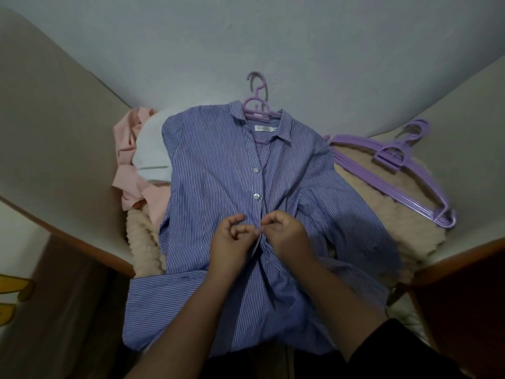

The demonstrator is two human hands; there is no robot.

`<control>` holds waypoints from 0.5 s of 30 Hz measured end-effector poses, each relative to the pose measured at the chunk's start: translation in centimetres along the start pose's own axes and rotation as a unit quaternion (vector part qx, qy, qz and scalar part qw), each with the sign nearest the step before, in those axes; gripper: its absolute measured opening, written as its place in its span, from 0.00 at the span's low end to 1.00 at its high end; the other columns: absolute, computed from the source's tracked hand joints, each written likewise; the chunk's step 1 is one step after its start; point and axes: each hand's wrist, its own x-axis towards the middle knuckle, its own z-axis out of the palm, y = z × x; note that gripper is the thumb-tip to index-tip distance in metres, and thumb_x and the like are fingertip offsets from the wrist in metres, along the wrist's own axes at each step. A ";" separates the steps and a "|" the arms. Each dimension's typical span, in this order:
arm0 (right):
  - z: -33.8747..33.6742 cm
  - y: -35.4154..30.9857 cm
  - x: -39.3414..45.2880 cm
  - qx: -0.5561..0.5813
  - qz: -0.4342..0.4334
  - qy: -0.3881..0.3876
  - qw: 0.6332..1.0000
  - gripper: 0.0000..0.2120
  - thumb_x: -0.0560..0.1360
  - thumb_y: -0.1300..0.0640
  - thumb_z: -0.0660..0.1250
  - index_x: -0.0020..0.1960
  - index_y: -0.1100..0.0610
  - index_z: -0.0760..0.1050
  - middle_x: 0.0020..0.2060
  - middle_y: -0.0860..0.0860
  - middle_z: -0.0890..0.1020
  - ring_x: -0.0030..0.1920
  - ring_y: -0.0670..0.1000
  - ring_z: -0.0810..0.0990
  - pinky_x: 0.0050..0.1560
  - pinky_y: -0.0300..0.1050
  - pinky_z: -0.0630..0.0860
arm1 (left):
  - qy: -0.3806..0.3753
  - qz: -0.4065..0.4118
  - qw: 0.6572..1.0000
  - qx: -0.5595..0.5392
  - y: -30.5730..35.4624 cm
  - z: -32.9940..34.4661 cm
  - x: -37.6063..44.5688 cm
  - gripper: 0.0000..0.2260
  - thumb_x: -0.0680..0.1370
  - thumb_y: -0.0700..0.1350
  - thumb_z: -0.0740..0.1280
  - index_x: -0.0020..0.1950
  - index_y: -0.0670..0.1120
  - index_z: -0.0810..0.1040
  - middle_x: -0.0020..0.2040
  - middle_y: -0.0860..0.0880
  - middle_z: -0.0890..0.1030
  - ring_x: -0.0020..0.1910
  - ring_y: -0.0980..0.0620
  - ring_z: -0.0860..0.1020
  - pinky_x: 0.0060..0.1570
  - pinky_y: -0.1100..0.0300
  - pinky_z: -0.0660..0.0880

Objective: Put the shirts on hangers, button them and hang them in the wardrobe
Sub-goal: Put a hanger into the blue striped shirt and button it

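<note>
Buttoning step: striped shirt (218, 170) lay flat on fleece blanket (393, 214), already on purple hanger (257, 102). Left hand (232, 242) & right hand (284, 231) pinched the placket, probably at 3rd button. Next: push it through, move down.

Striped woven cloth shirt (218, 170), glossy plastic hangers (393, 170), fleecy blanket (404, 212)

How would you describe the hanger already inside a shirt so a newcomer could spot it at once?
Find the blue striped shirt spread flat in the middle. A purple hanger pokes out of its collar, hook towards the wall. The other purple hangers lie stacked bare to the right, holding no shirt.
</note>
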 end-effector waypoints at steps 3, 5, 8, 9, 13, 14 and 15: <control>0.3 0.3 0.0 -0.038 -0.034 -0.013 0.999 0.15 0.74 0.69 0.61 0.39 0.50 0.70 0.21 0.43 0.72 0.21 0.41 0.66 0.26 0.32 0.63 | 0.013 0.014 1.000 0.018 -0.1 0.4 0.0 0.15 0.73 0.32 0.69 0.56 0.44 0.72 0.39 0.48 0.80 0.35 0.58 0.78 0.38 0.69 0.76; 0.4 0.3 0.1 -0.056 -0.038 -0.022 0.997 0.14 0.74 0.68 0.62 0.40 0.49 0.68 0.23 0.44 0.70 0.22 0.41 0.66 0.28 0.33 0.64 | 0.032 0.026 0.999 0.034 -0.4 0.6 0.0 0.14 0.73 0.32 0.69 0.53 0.46 0.73 0.38 0.48 0.80 0.35 0.56 0.77 0.37 0.68 0.75; 0.6 0.3 0.4 -0.062 -0.017 -0.023 0.998 0.11 0.75 0.64 0.65 0.41 0.51 0.67 0.27 0.46 0.71 0.24 0.40 0.67 0.29 0.32 0.65 | 0.043 0.049 0.996 0.052 -0.8 0.8 0.0 0.14 0.73 0.34 0.70 0.48 0.51 0.72 0.37 0.50 0.79 0.35 0.56 0.76 0.39 0.64 0.75; 0.6 0.3 0.5 -0.064 -0.014 -0.016 0.998 0.11 0.75 0.64 0.65 0.40 0.51 0.66 0.27 0.47 0.71 0.25 0.40 0.67 0.29 0.33 0.65 | 0.043 0.056 0.996 0.058 -0.9 0.8 0.0 0.14 0.73 0.34 0.70 0.48 0.52 0.72 0.37 0.50 0.79 0.35 0.57 0.76 0.41 0.63 0.75; 0.4 0.3 0.7 -0.061 -0.007 0.003 0.998 0.15 0.75 0.68 0.62 0.38 0.51 0.63 0.26 0.49 0.68 0.24 0.43 0.63 0.26 0.33 0.62 | 0.033 0.071 0.994 0.075 -0.9 0.9 -0.1 0.15 0.72 0.34 0.72 0.48 0.52 0.71 0.36 0.51 0.78 0.33 0.63 0.75 0.40 0.68 0.74; 0.4 0.3 0.7 -0.058 -0.004 0.000 0.998 0.15 0.75 0.69 0.61 0.37 0.52 0.63 0.26 0.50 0.67 0.23 0.41 0.62 0.24 0.33 0.62 | 0.030 0.068 0.994 0.074 -0.8 0.9 -0.2 0.15 0.72 0.34 0.72 0.49 0.51 0.71 0.36 0.51 0.78 0.32 0.64 0.75 0.39 0.70 0.74; 0.3 0.2 0.7 -0.056 -0.003 -0.005 0.998 0.15 0.75 0.69 0.60 0.37 0.52 0.63 0.26 0.51 0.68 0.21 0.41 0.62 0.23 0.32 0.61 | 0.025 0.065 0.995 0.077 -0.8 0.8 -0.2 0.15 0.72 0.34 0.72 0.49 0.51 0.71 0.37 0.51 0.78 0.32 0.65 0.75 0.38 0.71 0.73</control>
